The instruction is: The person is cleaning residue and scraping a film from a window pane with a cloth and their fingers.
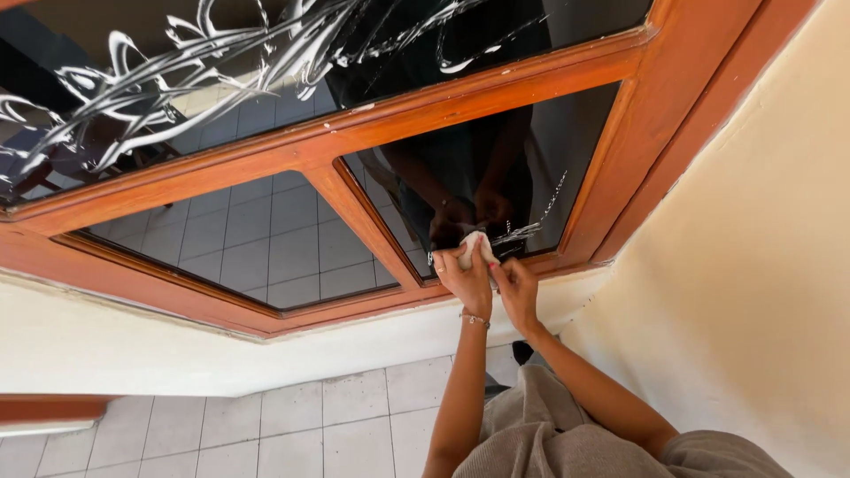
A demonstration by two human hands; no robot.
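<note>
A small white cloth (473, 245) is pressed against the lower edge of a dark glass pane (496, 168) in a wooden window frame (372, 119). My left hand (467, 281) grips the cloth from below; a thin bracelet circles that wrist. My right hand (516, 290) sits right beside it, fingers bent, touching the frame's bottom rail and the cloth's edge. White smears streak the glass just right of the cloth and across the upper pane (177, 80). Both hands are mirrored in the glass.
A second lower pane (257, 243) reflects grey floor tiles. A cream wall (753, 265) stands to the right, a white sill (177, 354) below the frame, and tiled floor (310, 434) underneath.
</note>
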